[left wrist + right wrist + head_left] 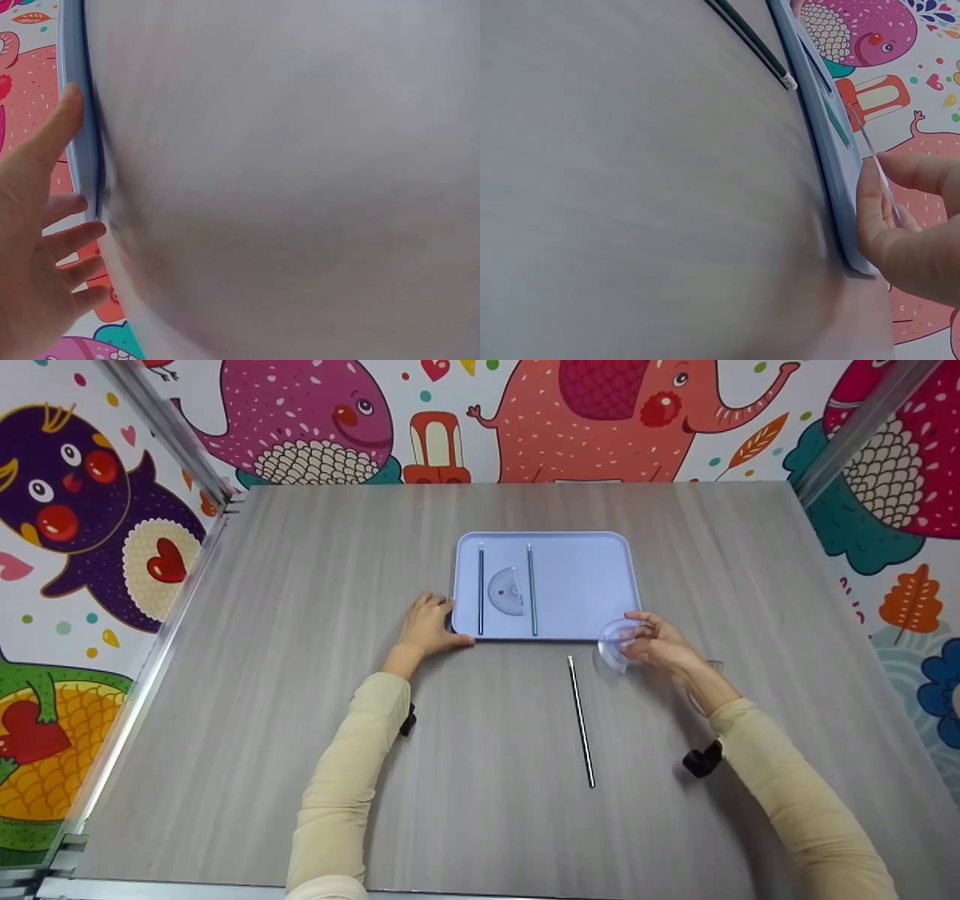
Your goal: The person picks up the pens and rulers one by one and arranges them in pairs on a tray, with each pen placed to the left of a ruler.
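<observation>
Working from left of centre in the head view, I find the left hand [429,626] resting at the lower-left corner of the tray [585,577], fingers spread and not clenched; uneven pressure there could, in my judgement, skid or tip it. Inside, left to right, lie the dark pencil [481,589], the flat protractor [506,592] and the green pencil [532,590]; any jolt to the tray would probably set both pencils rolling. Below the tray, right of centre, the loose pencil [581,722] lies on the table [225,697], liable to roll if a sleeve brushes it. At the tray's lower-right corner I observe the held protractor [611,645], pinched between thumb and fingers of the right hand [660,649]; I cannot tell whether it touches the rim. Being thin and apparently smooth, it could twist from the pinch or catch the rim if carried low. Farthest right, a clear item [717,665] shows partly behind the right wrist; I cannot identify it, and a careless forearm could sweep it aside.
</observation>
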Demonstrator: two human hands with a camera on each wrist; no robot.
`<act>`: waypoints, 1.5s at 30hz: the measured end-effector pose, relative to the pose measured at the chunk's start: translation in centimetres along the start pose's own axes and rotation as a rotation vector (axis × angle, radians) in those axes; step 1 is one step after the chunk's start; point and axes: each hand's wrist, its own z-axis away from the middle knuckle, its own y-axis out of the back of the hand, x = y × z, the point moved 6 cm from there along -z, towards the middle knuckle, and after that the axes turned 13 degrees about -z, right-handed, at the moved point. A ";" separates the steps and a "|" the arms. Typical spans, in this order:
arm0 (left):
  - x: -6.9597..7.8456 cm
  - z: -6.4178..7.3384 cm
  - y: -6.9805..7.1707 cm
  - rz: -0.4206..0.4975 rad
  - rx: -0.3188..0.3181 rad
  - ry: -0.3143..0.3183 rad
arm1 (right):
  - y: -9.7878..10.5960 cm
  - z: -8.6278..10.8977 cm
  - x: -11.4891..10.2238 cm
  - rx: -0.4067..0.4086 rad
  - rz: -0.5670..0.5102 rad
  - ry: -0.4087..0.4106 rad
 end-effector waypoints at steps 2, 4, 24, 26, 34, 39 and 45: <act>0.0 0.0 0.0 0.003 0.000 -0.001 | -0.3 -0.3 -0.1 -0.003 -0.027 -0.006; 0.0 0.0 -0.1 0.006 -0.002 0.000 | -0.6 -0.5 -0.1 -0.010 -0.051 -0.012; 0.1 -0.1 0.0 -0.001 0.007 -0.008 | -3.1 -2.9 -0.4 -0.049 -0.309 -0.078; 0.1 -0.1 0.1 -0.001 0.008 -0.008 | -3.3 -3.2 -0.5 -0.052 -0.321 -0.075; 0.0 -0.1 0.0 0.004 0.011 -0.005 | -4.0 -4.3 -1.0 -0.029 -0.305 -0.043; 0.0 -0.1 -0.1 0.009 0.017 -0.006 | -4.2 -4.9 -1.1 -0.003 -0.298 -0.039; -0.1 0.0 -0.3 0.030 0.008 -0.004 | -4.4 -5.5 -1.0 0.022 -0.304 -0.048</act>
